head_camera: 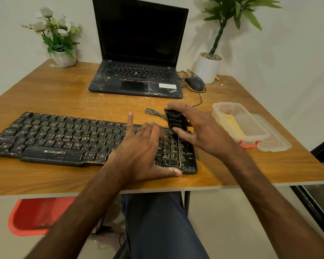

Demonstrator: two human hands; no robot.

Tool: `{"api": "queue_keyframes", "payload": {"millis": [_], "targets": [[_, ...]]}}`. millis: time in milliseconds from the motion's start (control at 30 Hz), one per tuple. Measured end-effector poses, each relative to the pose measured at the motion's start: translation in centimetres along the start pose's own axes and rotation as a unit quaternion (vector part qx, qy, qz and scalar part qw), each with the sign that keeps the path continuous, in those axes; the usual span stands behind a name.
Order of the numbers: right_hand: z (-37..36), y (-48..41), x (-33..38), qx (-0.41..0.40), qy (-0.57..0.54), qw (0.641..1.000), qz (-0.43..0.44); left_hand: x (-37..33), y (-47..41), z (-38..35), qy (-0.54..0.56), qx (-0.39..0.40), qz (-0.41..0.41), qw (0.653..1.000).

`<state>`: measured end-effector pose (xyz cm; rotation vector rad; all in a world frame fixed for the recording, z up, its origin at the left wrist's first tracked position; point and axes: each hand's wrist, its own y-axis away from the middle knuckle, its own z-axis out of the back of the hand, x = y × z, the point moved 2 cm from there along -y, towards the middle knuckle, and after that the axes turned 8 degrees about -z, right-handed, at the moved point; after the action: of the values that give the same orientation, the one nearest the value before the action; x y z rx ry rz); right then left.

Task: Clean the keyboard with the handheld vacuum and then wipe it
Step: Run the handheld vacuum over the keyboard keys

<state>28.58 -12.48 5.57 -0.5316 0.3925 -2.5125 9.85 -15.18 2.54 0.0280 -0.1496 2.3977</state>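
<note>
Keyboard (60, 139) lies along the near edge of the table (54, 90). The left hand (138, 152) lies on its right part, fingers (129, 124) spread and mostly straight, thumb on the near rim, probably to keep the board from sliding. The right hand (204, 131) wraps curled fingers around a small black vacuum (174, 120), held upright with its lower end at the far side of the number keys, seemingly to suck out dust. A yellow cloth (231, 125) waits in the container (258, 131) to the right.

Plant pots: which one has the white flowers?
The small pot at the far-left table corner, left of the laptop. The pot on the right holds only a tall green leafy plant.
</note>
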Motion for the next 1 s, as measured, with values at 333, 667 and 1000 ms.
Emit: {"api": "queue_keyframes", "payload": {"millis": [333, 667, 1000], "targets": [[0.3, -0.3, -0.3, -0.031, -0.005, 0.999, -0.036, -0.1, 0.1, -0.1, 0.006, -0.004, 0.001, 1.000], [0.5, 0.0, -0.9, -0.041, 0.013, 0.998, -0.049, -0.1, 0.1, 0.0, -0.004, -0.001, -0.001, 1.000], [0.3, -0.4, -0.4, -0.053, -0.028, 0.997, -0.055, -0.1, 0.1, 0.0, 0.004, -0.008, 0.003, 1.000]]}}
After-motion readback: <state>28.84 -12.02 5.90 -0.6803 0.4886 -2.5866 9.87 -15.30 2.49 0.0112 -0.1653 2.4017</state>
